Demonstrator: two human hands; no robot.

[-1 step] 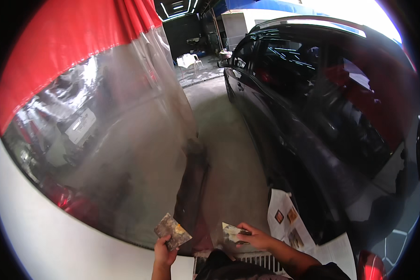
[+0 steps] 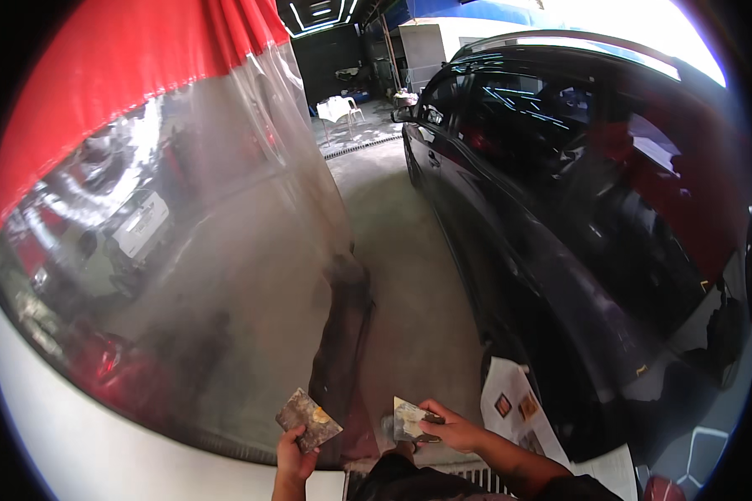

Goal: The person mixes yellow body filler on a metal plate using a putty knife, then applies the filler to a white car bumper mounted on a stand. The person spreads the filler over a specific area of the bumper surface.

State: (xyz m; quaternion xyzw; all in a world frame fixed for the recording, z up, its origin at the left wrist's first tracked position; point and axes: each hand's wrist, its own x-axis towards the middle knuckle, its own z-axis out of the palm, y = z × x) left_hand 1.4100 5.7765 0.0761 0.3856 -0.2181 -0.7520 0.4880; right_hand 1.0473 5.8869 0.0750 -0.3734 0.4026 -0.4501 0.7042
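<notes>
At the lower middle, my left hand (image 2: 293, 455) grips a square, flat putty plate (image 2: 307, 424) by its lower edge. Grey-brown stains cover its face, with a yellow smear near one side. My right hand (image 2: 457, 431) pinches a pale putty spreader (image 2: 407, 417), its face patched with dark residue. Spreader and plate are apart, roughly level with each other. The tips of some right-hand fingers are hidden behind the spreader.
A dark car (image 2: 510, 192) stands along the right, with printed paper (image 2: 518, 401) against its lower rear. On the left hangs a red curtain (image 2: 142, 67) with a clear plastic sheet (image 2: 226, 217). Farther off are a white chair (image 2: 353, 111) and a floor drain (image 2: 359, 148).
The spreader in my right hand has shifted slightly left and turned more upright. My left hand with the plate has barely moved. The whole view has tilted a little.
</notes>
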